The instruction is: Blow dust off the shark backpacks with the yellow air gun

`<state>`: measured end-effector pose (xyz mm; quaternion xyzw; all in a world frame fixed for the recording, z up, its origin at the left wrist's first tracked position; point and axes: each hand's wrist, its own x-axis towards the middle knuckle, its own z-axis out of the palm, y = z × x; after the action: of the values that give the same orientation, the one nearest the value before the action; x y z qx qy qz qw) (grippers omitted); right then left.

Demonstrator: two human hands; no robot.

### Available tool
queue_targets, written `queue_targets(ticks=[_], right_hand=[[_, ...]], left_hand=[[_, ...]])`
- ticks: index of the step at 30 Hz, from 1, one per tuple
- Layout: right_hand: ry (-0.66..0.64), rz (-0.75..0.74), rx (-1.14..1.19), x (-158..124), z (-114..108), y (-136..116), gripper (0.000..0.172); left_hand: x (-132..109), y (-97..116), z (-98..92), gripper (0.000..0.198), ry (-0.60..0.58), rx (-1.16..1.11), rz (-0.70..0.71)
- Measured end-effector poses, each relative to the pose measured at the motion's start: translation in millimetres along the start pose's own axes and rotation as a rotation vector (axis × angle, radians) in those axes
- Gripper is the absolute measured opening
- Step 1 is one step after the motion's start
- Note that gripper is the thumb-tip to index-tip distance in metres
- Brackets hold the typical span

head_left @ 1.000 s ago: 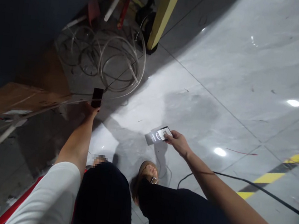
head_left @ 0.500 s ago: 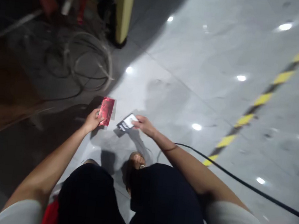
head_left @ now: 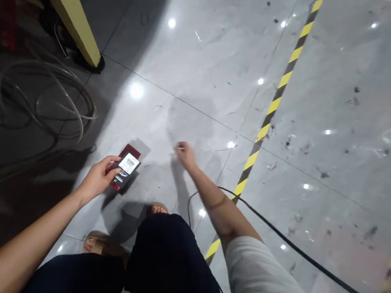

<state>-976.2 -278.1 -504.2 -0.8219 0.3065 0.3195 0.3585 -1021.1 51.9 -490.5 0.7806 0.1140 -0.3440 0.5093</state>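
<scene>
My left hand (head_left: 99,177) grips two small flat packets stacked together: a black packet with a white label (head_left: 127,167) on top of a red packet (head_left: 127,152). They hang above the grey tiled floor. My right hand (head_left: 184,153) is held out in front, a little to the right of the packets, its fingers curled loosely, and nothing shows in it. Below are my dark trousers and sandalled feet (head_left: 155,208).
Coiled clear hose (head_left: 41,101) lies on the floor at the left, beside a slanted yellow post (head_left: 69,14). A black cable (head_left: 277,231) runs across the floor at the right. A yellow and black tape line (head_left: 274,103) crosses the tiles.
The black labelled packet has passed from my right hand to my left, on top of the red one. My right hand has drawn away. The view has swung right.
</scene>
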Motion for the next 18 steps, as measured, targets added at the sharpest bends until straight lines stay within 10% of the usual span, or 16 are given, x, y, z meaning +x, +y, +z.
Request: queue_targets(ticks=[3, 6, 18], right_hand=[[0.383, 0.192, -0.317, 28, -86, 53, 0.041], [0.469, 0.212, -0.532, 52, -128, 98, 0.042], [0.357, 0.083, -0.591, 80, -112, 113, 0.020]], left_hand=[[-17, -7, -22.5, 0.054, 0.106, -0.004, -0.047], [-35, -17, -43.9, 0.066, 0.089, -0.013, -0.190], [-74, -31, -60.5, 0.073, 0.027, 0.029, -0.266]])
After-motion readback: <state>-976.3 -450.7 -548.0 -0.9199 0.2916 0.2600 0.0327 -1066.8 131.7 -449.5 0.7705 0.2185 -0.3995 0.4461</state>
